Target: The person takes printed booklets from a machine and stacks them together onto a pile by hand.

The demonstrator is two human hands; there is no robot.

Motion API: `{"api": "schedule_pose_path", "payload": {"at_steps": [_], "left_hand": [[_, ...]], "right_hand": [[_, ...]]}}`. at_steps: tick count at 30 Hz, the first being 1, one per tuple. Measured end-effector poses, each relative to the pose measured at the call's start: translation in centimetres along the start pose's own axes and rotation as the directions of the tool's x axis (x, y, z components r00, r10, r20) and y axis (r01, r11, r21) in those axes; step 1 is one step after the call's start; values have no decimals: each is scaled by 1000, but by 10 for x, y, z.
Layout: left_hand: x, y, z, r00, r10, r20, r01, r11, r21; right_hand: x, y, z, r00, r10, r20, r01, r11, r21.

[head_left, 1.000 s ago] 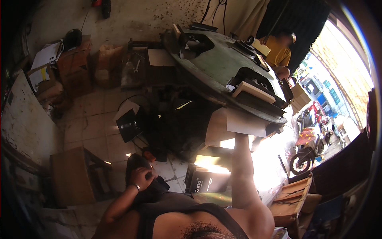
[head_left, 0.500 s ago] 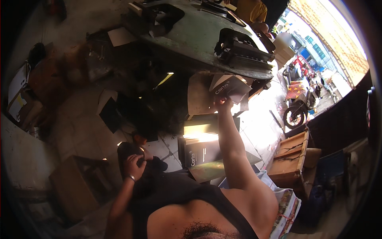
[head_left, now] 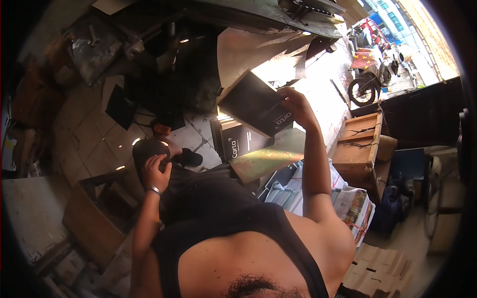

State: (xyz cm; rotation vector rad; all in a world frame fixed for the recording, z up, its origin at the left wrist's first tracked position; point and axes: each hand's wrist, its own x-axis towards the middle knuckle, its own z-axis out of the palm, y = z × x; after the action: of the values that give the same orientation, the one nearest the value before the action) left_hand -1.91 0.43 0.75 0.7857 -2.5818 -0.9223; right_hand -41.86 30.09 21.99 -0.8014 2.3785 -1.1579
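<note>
My right hand [head_left: 294,107] grips the right edge of a dark card sheet [head_left: 251,102] with pale printing, its fingers closed on the rim. The sheet hangs tilted above a stack of similar dark printed card sheets [head_left: 243,143], partly covering the stack's far side. I cannot tell whether the two touch. Under the stack's near edge lies a greenish worn board [head_left: 278,156]. My left hand [head_left: 156,171] rests on my bent left knee with the fingers stretched out and holding nothing.
A heavy metal machine table [head_left: 238,15] spans the far side, with a large pale sheet [head_left: 236,54] below it. More dark card [head_left: 121,107] lies on the tiled floor at left. On the right are a wooden crate [head_left: 360,139], wrapped bundles [head_left: 348,203] and a parked motorbike [head_left: 365,89].
My right hand has come back from the machine table's edge toward me, bringing the dark card sheet over the stack. The view has shifted; my left hand stays on the knee.
</note>
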Motion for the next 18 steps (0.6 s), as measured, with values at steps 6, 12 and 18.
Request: {"api": "schedule_pose_path", "payload": {"at_steps": [6, 12, 18], "left_hand": [[1, 6, 0, 1000, 0, -6, 0, 1000, 30], [-4, 5, -3, 1000, -14, 2, 14, 1000, 26], [-1, 8, -6, 999, -22, 27, 21, 999, 35]], "right_hand": [[-4, 47, 46, 972, -47, 228, 128, 926, -354], [-32, 142, 94, 923, 80, -377, -205, 930, -304], [-59, 144, 118, 834, 443, -327, -508, 849, -144]]}}
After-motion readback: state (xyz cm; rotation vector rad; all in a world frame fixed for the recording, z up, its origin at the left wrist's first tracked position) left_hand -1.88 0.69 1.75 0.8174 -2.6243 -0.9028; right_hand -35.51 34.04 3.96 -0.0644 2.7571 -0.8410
